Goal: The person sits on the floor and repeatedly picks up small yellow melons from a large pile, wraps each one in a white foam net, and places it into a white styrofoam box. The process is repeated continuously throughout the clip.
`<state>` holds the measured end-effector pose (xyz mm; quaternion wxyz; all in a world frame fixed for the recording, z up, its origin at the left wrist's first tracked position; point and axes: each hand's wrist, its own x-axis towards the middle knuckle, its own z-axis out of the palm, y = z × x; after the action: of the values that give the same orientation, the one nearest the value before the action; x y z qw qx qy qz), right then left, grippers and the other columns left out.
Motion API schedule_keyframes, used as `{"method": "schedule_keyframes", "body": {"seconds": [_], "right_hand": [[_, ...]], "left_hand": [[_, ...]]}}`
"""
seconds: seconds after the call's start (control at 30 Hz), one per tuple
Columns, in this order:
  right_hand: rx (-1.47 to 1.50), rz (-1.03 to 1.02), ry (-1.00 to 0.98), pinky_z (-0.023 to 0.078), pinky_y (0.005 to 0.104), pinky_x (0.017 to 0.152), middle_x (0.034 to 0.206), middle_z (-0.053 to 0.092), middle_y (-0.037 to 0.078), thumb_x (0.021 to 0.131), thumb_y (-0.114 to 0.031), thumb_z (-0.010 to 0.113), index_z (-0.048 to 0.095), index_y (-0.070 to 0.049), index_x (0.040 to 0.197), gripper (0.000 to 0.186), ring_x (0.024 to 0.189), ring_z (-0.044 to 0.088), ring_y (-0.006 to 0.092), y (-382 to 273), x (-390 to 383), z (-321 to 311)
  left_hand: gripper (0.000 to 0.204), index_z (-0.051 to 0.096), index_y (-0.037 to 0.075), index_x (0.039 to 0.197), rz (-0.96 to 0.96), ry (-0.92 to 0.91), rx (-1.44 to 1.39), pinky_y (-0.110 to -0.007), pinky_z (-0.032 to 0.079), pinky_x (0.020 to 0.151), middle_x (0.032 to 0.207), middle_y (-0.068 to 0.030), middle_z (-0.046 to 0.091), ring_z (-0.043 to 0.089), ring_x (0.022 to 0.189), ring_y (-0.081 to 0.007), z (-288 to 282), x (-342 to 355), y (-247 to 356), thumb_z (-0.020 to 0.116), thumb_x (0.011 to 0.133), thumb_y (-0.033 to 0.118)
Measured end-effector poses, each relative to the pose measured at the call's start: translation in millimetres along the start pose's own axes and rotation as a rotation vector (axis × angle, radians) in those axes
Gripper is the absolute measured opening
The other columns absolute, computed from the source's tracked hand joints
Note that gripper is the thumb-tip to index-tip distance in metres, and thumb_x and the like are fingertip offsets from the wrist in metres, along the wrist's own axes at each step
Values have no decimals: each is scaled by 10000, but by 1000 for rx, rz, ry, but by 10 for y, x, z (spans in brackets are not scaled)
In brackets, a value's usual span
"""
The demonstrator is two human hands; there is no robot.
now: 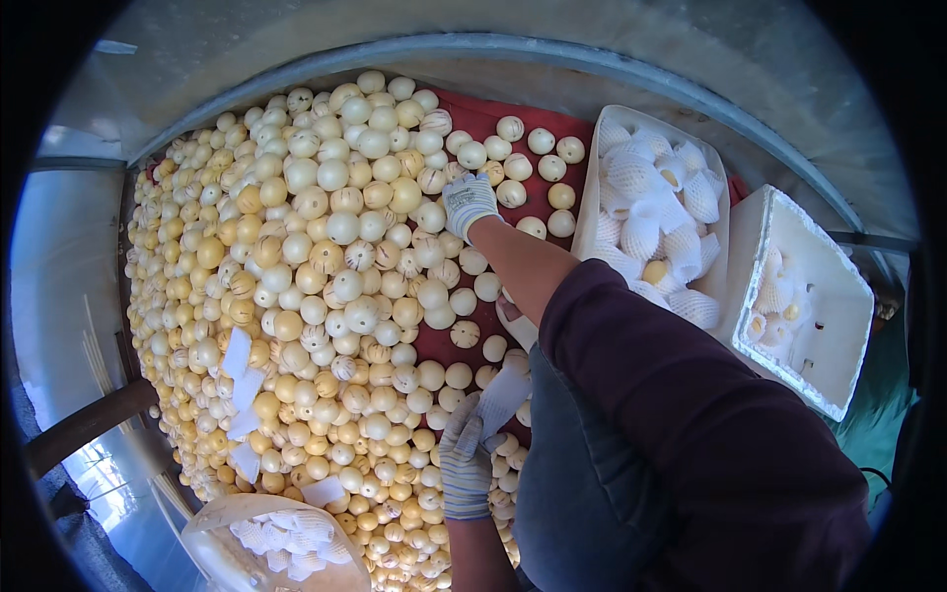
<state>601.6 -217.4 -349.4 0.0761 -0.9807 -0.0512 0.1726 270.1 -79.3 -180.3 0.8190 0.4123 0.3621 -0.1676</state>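
Note:
My left hand (466, 474), in a striped knit glove, is closed on a white foam net sleeve (504, 397) above the near part of the fruit pile. My right arm stretches across to the far side of the pile. There my right hand (471, 205), gloved alike, presses curled fingers down among the fruit; what they hold is hidden. The pile is of round, pale yellow fruit with purple streaks, which look like pepino melons (343, 228). Several loose melons (541, 141) lie beyond my right hand on a dark red cloth (473, 111).
A white bin (718, 264) of foam-sleeved pieces stands right of the pile, beside a white foam box (846, 296) with a few wrapped fruits. A pale tub (212, 518) of foam sleeves sits at the lower left. White slips (247, 388) lie on the fruit. A curved metal frame (473, 41) borders the back.

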Motion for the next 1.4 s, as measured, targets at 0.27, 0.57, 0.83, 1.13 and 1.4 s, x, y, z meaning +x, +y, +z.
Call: {"method": "schedule_keyframes", "body": {"seconds": [0.27,0.57,0.83,1.13,1.4], "right_hand": [[952,-223,-322,442,336,987,1199,623,176,767,-401,746,529,48,1295,726,1120,586,256,282,-452,-718],[1032,-935,-506,469,359,996,1210,613,89,712,-151,807,540,-79,1296,646,1137,580,221,-574,-2087,-2237],[224,-1532,31,475,406,889,1048,586,93,706,-204,751,604,-121,1201,524,988,586,285,-1325,-3386,-3115],[986,-1231,-440,386,401,1089,1355,518,136,898,-333,662,418,-20,1401,640,1266,494,260,-1588,-4453,-3325],[1466,-794,-1546,420,391,1045,1319,541,127,895,-421,657,446,-23,1374,657,1229,517,234,-1778,-5015,-2400]], "left_hand": [[529,474,10,1355,274,271,101,-281,574,719,1241,-108,580,624,1018,-199,-405,-248,426,672,896,182],[742,331,1,1443,559,55,157,-333,567,811,1312,-160,516,601,1093,-247,331,-909,1030,710,859,258],[714,331,-2,1440,767,35,-49,-271,581,772,1263,-137,550,627,1040,-194,419,-1969,994,710,864,182],[837,317,41,1464,1029,-126,-437,-346,525,833,1274,-130,499,539,1148,-245,109,-2963,502,738,789,303],[902,266,106,1494,1123,-186,-559,-323,529,747,1334,-147,464,530,1150,-270,-160,-3344,132,755,764,312]]}}
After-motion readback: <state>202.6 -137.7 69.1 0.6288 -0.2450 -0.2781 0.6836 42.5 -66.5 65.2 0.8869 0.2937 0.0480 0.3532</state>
